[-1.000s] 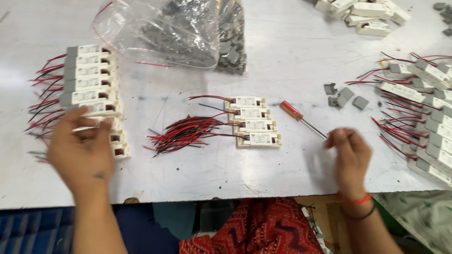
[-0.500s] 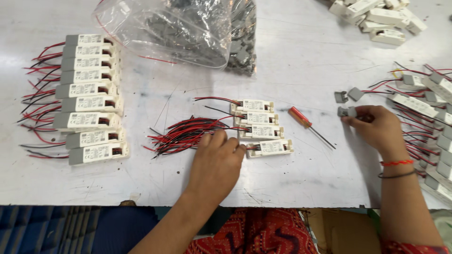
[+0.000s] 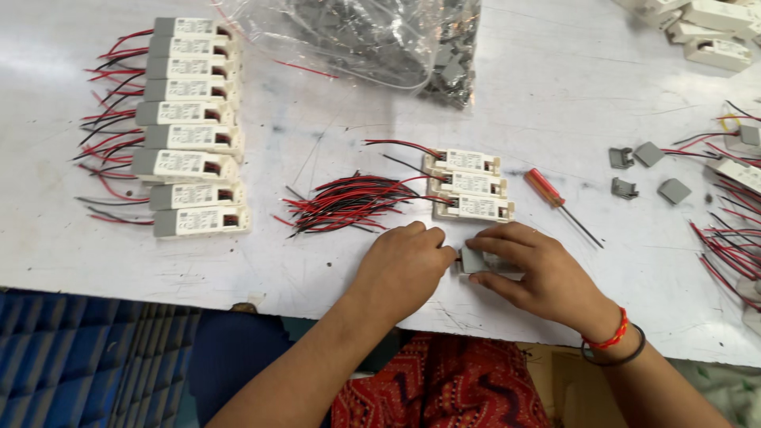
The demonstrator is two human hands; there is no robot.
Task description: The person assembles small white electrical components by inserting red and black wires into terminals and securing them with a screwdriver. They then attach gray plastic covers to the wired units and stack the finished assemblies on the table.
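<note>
My left hand (image 3: 404,265) and my right hand (image 3: 535,269) meet near the front edge of the white table (image 3: 555,95). Between them they grip one small white driver module with a grey cap (image 3: 474,260). Just beyond the hands lie three white modules (image 3: 469,185) in a short stack-like row. Their red and black wires (image 3: 349,203) fan out to the left. A red-handled screwdriver (image 3: 547,190) lies to the right of those modules.
A row of several finished white modules (image 3: 190,127) with wires lies at the left. A clear plastic bag of grey caps (image 3: 380,40) sits at the back. Loose grey caps (image 3: 644,170) and more wired modules (image 3: 741,170) lie at the right.
My left hand went from the left row to the middle and took one module from the group of four. My right hand came back from the grey caps with one cap.
</note>
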